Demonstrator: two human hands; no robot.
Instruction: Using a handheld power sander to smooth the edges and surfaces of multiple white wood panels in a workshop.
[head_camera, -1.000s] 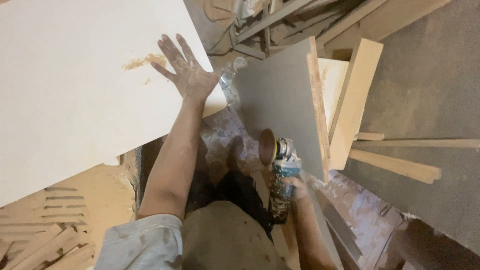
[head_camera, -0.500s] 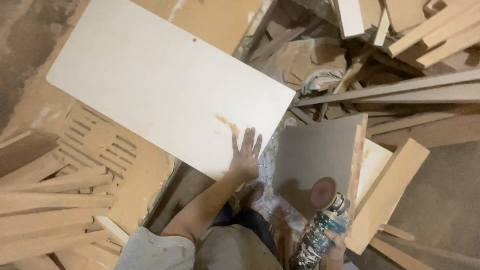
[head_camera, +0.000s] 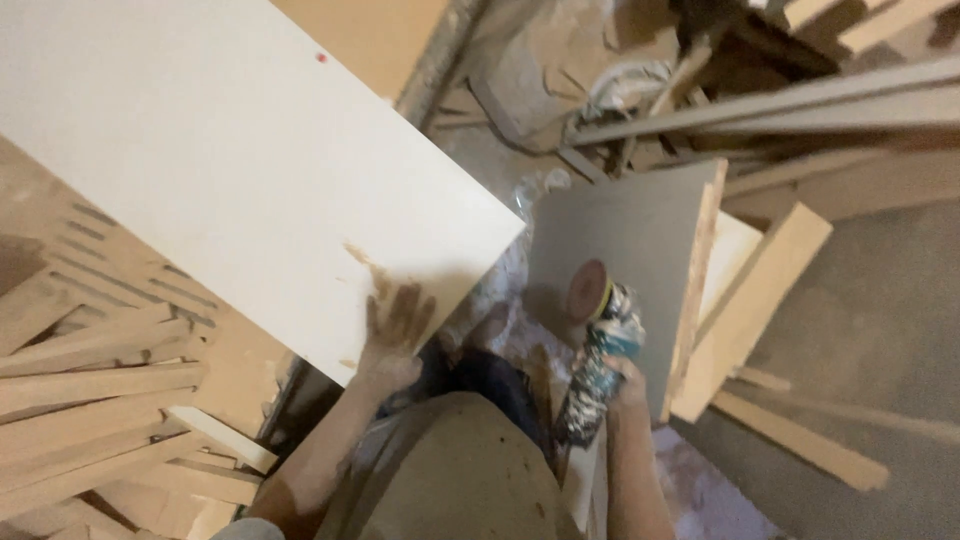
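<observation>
My left hand (head_camera: 395, 335) rests flat, fingers spread, on the near corner of a large pale board (head_camera: 230, 170) that slants across the upper left. Brown smears mark the board by my fingers. My right hand (head_camera: 625, 385) grips a hand-held sander (head_camera: 598, 350) with a patterned body; its round brown disc (head_camera: 587, 290) points up, in front of a grey panel (head_camera: 630, 250) that leans behind it.
Wooden strips (head_camera: 90, 400) lie piled at the lower left. Planks and offcuts (head_camera: 750, 300) lean at the right, with long battens (head_camera: 780, 105) across the top right. Crumpled plastic sheet (head_camera: 500, 300) lies between the boards. Grey floor (head_camera: 880, 330) shows on the right.
The view has shifted, so the pale board now fills the upper left. My left hand stays flat on its corner. The sander remains in my right hand.
</observation>
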